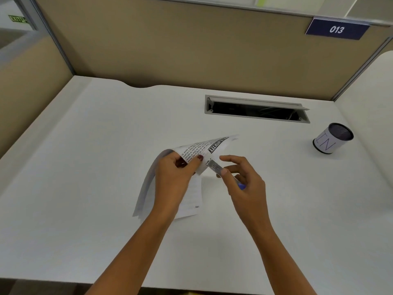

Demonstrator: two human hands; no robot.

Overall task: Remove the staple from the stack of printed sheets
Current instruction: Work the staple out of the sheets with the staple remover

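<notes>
Gripping sheets: left hand [176, 177] pinches the folded sheets [197, 150].
Stapler: right hand [242, 179] grasps stapler [215, 166], tip touching sheets' corner.

Single view only, head-mounted, wide-angle. It looks forward and steeply down from above the near edge of the white counter [85, 145], close over both forearms, which enter from the bottom of frame. Facing is toward the beige partition [170, 45] at the far side. Straight edges bow near the frame borders.
</notes>
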